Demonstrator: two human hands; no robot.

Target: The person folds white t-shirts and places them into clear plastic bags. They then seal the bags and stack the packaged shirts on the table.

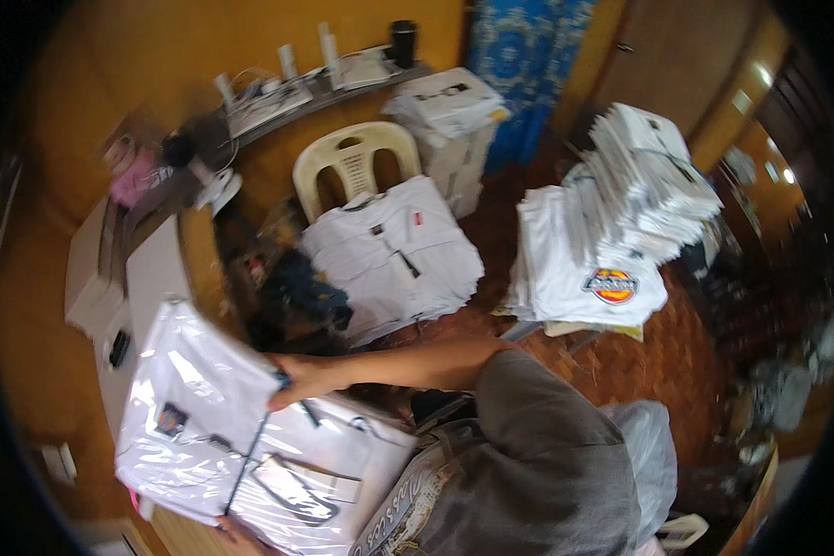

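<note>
A thick bundle of folded white shirts (190,398) in clear, shiny plastic is tilted up in front of my body at the lower left. Dark string crosses it, and a pale tag with a dark shape shows through the wrap. Reaching across from the right, my right hand (304,380) is closed on the bundle's upper edge, where the string is knotted. My left hand (239,537) grips the lower edge by the string; only some of its fingers show, the rest being hidden under the bundle and cut off by the frame.
A cream plastic chair (350,153) bears a stack of white shirts (398,255). To the right, tall piles of packed white shirts (639,195) rest on a low support. Routers (273,97) stand on a shelf at the wall. A clear plastic bag (649,445) lies beside me.
</note>
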